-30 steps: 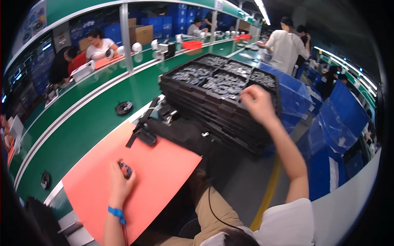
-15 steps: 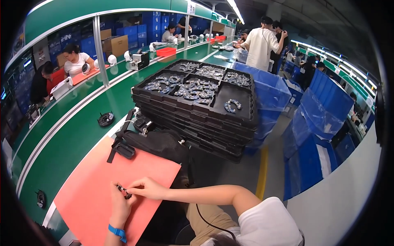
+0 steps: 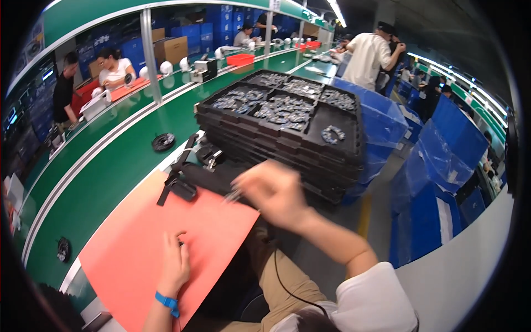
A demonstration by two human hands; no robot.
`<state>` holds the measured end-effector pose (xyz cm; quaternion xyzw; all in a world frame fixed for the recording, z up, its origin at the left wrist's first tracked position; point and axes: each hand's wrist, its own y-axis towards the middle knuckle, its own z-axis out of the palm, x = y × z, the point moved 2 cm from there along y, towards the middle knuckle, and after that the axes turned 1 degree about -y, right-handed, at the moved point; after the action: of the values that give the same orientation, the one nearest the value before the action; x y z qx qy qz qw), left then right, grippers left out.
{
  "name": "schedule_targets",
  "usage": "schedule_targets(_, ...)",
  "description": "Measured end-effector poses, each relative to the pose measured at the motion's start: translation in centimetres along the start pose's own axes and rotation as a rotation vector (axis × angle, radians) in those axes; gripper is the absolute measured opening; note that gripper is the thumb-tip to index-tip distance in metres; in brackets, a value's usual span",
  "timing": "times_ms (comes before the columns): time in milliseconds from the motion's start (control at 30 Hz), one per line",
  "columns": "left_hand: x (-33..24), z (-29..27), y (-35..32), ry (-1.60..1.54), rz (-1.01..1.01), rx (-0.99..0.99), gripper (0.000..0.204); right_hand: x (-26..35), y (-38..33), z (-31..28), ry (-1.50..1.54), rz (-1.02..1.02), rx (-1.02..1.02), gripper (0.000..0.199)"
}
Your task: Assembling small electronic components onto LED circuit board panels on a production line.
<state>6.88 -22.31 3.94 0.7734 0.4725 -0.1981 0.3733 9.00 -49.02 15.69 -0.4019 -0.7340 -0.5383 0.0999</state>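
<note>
My left hand (image 3: pixel 176 264) rests low over the orange-pink sheet (image 3: pixel 127 243). Its thumb and forefinger are closed on a small black part (image 3: pixel 180 239), mostly hidden by the fingers. Smeared by motion, my right hand (image 3: pixel 274 193) is raised beyond the sheet's far right edge, in front of the tray stack. Its fingers are bent together, with a blurred pale, shiny thing (image 3: pixel 233 196) at their tips that I cannot make out. Just left of it, a black bag (image 3: pixel 207 180) with straps and a black buckle-like piece (image 3: pixel 184 189) lies at the sheet's far edge.
Stacked black trays (image 3: pixel 265 144) hold several curved circuit boards; a single one (image 3: pixel 333 134) lies in the near right compartment. Two black ring-shaped parts (image 3: pixel 163 142) sit on the green conveyor (image 3: pixel 110 177). Blue bins (image 3: pixel 426 221) stand right. Co-workers are across the line and farther back.
My right hand has left the left hand and swung up and right toward the trays. The left hand keeps its grip over the sheet. The whole view has shifted slightly.
</note>
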Motion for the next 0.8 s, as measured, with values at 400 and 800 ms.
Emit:
schedule_targets(400, 0.7, 0.8, 0.5, -0.053, -0.010, 0.010, 0.038, -18.8, 7.9, -18.4, -0.375, 0.543, 0.014, 0.012)
schedule_targets(800, 0.4, 0.8, 0.0, -0.570, -0.180, 0.055, 0.020, -5.7, 2.8, -1.9, -0.108, 0.014, 0.449, 0.010)
